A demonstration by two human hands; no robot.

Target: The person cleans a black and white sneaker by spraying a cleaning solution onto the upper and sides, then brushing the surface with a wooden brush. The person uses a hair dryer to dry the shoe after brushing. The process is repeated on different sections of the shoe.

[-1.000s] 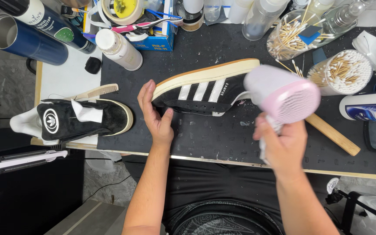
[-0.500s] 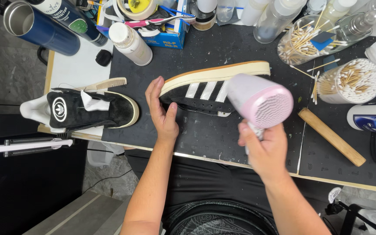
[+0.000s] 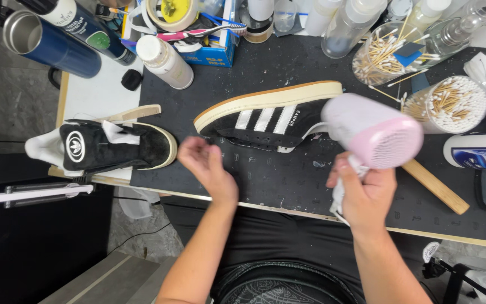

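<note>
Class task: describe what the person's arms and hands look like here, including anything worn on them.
Both forearms are bare, with no sleeves reaching them. The left hand and right hand wear no gloves, and no rings, watch or bracelets are visible. The left hand is slightly motion-blurred.

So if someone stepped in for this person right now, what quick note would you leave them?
Right hand: gripping a pink hair dryer, aimed at the heel end of the black striped sneaker.
Left hand: empty, open, hovering just in front of that sneaker, not touching it.
The sneaker lies on its side on the black mat. The second black sneaker sits at the mat's left edge.
Done or left: can't tell how dry either shoe is.
</note>
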